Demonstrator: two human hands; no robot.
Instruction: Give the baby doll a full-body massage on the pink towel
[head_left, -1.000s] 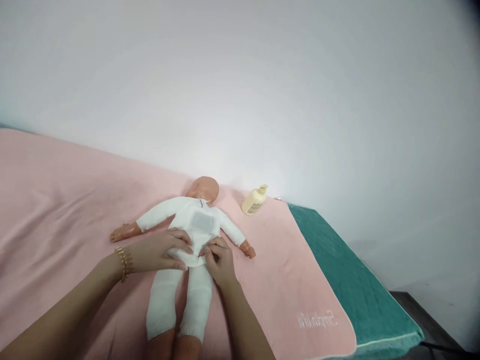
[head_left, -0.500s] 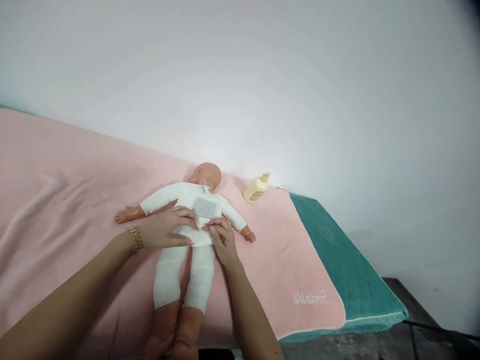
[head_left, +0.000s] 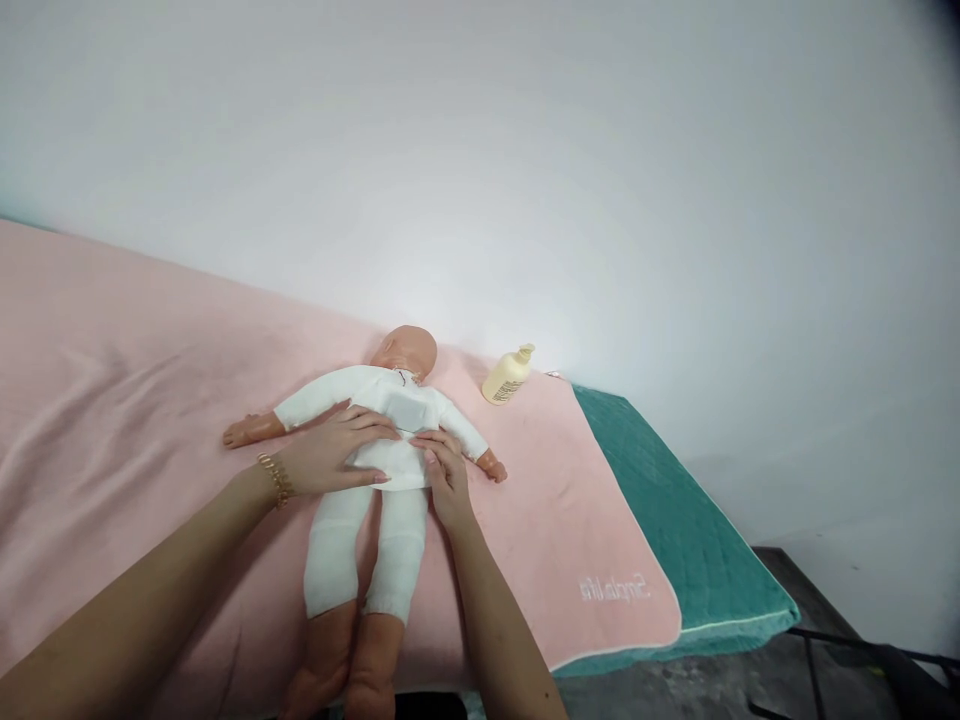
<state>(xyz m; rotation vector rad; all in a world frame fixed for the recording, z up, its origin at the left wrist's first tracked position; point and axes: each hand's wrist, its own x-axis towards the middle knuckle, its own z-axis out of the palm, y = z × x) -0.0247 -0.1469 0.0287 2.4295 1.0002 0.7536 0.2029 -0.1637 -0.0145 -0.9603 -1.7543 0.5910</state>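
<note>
A baby doll with a white cloth body and tan plastic head, hands and legs lies on a pink blanket. Its arms are spread wide and its head is turned to the left. My left hand, with a gold bracelet at the wrist, rests on the left side of the doll's torso, fingers stretched out. On the right side of the belly lies my right hand, its fingers extended inward. Both hands' fingertips meet the cloth just below a grey rectangular patch on the chest.
A cream pump bottle stands on the pink blanket, right of the doll's head. Beneath the blanket, a green mattress shows at the right. A pale wall rises behind. Dark metal bars are at the lower right.
My fingertips have slid slightly up the doll's belly toward the patch and lie flatter, after being close together at the middle. The whole view has shifted a little.
</note>
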